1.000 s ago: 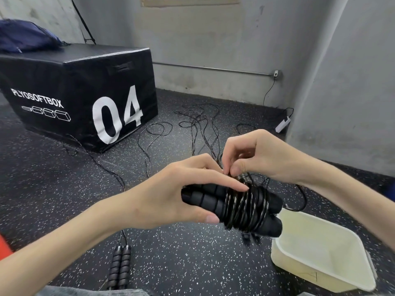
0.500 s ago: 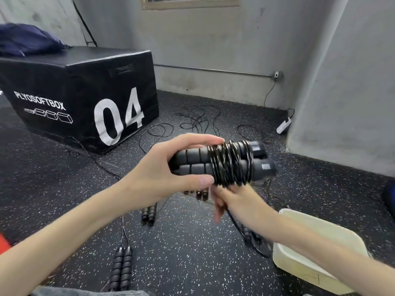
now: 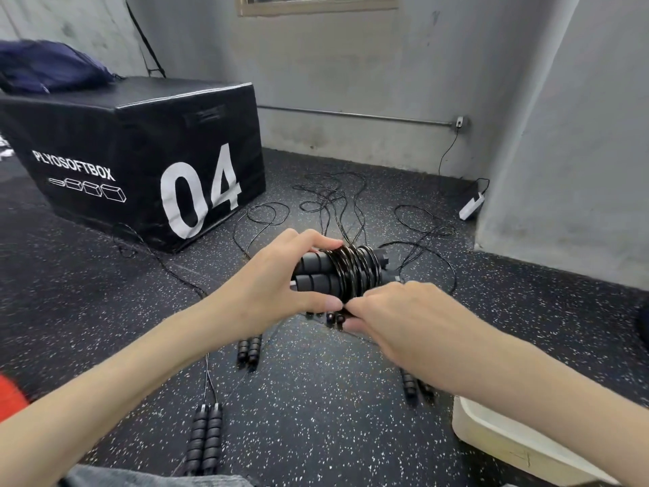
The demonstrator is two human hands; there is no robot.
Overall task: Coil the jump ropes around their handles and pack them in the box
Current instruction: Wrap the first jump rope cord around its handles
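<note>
1. The left hand (image 3: 277, 286) grips the pair of foam handles (image 3: 314, 275) side by side, thumb under and fingers curled over the top, in the air in front of the plyo box (image 3: 140, 163) marked 04.
2. The right hand (image 3: 404, 321) has come up from beneath the bundle, where it was half a second ago, to the near side of the coiled cord (image 3: 354, 272). Its fingertips pinch at the cord right beside the left thumb; whether they hold a loose end I cannot tell.
3. The bundle has dropped a little and tipped since then, and no slack cord now shows trailing from it. My judgement: the winding is about finished and the hands are tucking or locking the last turn.
4. The cream plastic box (image 3: 491, 434) stands on the floor well to the right of the plyo box, nearer the person, under the right forearm. Nothing shows inside the small part in view.
5. Other jump ropes (image 3: 205, 434) lie uncoiled on the floor in front of the plyo box, their handles paired and cords trailing toward the wall, so most of the task remains.
</note>
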